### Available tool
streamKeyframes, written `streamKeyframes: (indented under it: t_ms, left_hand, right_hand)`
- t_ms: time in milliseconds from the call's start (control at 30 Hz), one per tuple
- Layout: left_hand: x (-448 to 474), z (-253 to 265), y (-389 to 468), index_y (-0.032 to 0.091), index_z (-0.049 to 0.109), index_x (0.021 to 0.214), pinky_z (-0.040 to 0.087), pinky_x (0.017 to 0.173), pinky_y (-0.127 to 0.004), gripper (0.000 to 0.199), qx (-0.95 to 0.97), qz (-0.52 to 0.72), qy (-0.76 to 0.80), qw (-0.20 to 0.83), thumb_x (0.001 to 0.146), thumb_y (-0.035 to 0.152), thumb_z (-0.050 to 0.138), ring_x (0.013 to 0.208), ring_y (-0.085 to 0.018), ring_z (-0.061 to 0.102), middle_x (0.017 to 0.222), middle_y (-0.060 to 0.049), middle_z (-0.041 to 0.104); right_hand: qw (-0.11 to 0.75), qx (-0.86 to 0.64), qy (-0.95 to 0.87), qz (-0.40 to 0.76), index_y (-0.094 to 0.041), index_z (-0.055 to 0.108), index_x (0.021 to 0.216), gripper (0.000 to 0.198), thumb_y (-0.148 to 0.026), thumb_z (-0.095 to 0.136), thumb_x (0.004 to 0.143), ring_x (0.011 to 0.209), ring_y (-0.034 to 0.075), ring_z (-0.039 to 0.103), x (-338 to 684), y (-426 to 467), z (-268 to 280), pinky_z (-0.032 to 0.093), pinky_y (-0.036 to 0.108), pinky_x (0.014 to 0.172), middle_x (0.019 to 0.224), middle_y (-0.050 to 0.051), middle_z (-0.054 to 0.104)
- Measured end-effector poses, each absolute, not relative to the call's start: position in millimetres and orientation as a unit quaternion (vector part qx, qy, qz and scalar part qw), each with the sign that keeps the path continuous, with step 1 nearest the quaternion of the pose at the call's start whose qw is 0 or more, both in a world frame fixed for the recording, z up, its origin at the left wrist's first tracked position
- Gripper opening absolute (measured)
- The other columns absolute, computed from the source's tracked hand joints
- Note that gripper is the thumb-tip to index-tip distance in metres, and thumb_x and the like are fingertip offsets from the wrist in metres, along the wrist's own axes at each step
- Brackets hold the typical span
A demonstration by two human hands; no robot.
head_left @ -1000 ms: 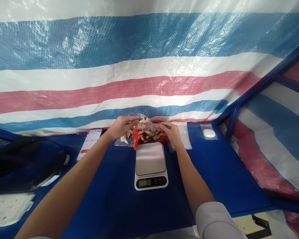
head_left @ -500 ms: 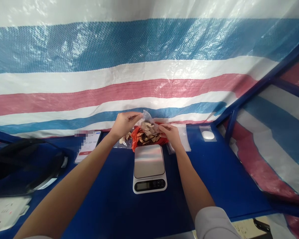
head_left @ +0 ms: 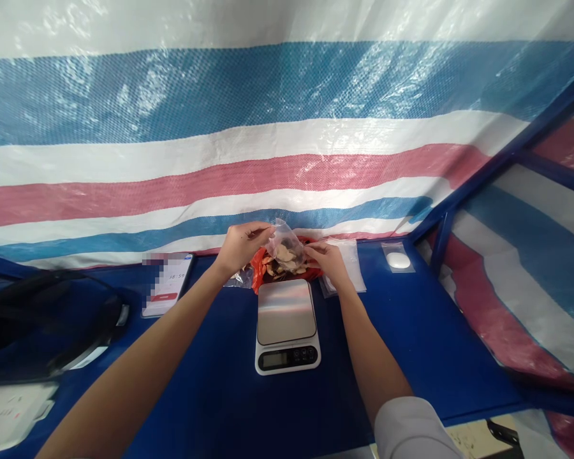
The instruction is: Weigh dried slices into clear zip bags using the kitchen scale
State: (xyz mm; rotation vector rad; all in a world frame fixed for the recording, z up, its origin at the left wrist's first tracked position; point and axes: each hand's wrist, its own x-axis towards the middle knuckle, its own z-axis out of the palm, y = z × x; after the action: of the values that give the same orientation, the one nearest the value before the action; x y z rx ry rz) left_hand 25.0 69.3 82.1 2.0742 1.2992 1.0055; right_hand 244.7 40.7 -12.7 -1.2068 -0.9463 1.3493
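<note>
Lowered slightly since before, the clear bag (head_left: 285,245) hangs between both closed grips, left hand (head_left: 239,245) and right hand (head_left: 326,260).

A blue table (head_left: 411,331) carries a kitchen scale (head_left: 287,325) at mid-table, a phone (head_left: 166,292) toward the left edge, an orange bag (head_left: 259,264) and clear bags (head_left: 351,264) along the far edge.

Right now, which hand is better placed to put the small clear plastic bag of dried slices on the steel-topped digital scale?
Probably the left hand: it pinches the small clear plastic bag by its top, above the steel-topped digital scale. The right hand only touches its lower side.
</note>
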Motion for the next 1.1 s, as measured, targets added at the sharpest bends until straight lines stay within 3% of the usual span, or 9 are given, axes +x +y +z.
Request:
streamKeyframes:
  t_ms: [333,500,800,1100]
  left_hand:
    - [11,65,70,0.019,0.077,0.094,0.057,0.074,-0.03,0.047,0.771,0.337,0.473,0.263,0.084,0.063,0.062,0.081,-0.022,0.072,0.095,-0.008,0.079]
    - [5,65,76,0.018,0.078,0.089,0.054,0.07,-0.03,0.043,0.762,0.351,0.489,0.238,0.084,0.058,0.063,0.076,-0.021,0.069,0.087,-0.007,0.079]
    - [17,70,76,0.019,0.078,0.087,0.055,0.073,-0.031,0.046,0.734,0.387,0.482,0.283,0.08,0.063,0.067,0.079,-0.022,0.07,0.085,-0.007,0.078]
    - [18,79,75,0.019,0.074,0.084,0.056,0.075,-0.03,0.029,0.703,0.441,0.481,0.283,0.083,0.047,0.066,0.076,-0.019,0.069,0.083,-0.005,0.076]
  right_hand:
    - [0.558,-0.499,-0.36,0.557,-0.018,0.077,0.081,0.031,-0.042,0.082,0.063,0.087,0.025,0.074,236,42,-18,0.065,0.037,0.079,0.081,0.004,0.076]
    - [0.557,-0.491,-0.351,0.57,-0.02,0.076,0.078,0.029,-0.042,0.084,0.06,0.085,0.024,0.074,226,44,-24,0.065,0.038,0.077,0.08,0.003,0.076]
    - [0.538,-0.5,-0.333,0.592,-0.019,0.078,0.083,0.031,-0.043,0.083,0.065,0.087,0.025,0.073,236,38,-12,0.064,0.037,0.075,0.084,0.006,0.077]
    - [0.561,-0.477,-0.318,0.597,-0.017,0.079,0.079,0.035,-0.042,0.089,0.056,0.081,0.022,0.072,240,36,-8,0.063,0.037,0.08,0.078,0.004,0.075]
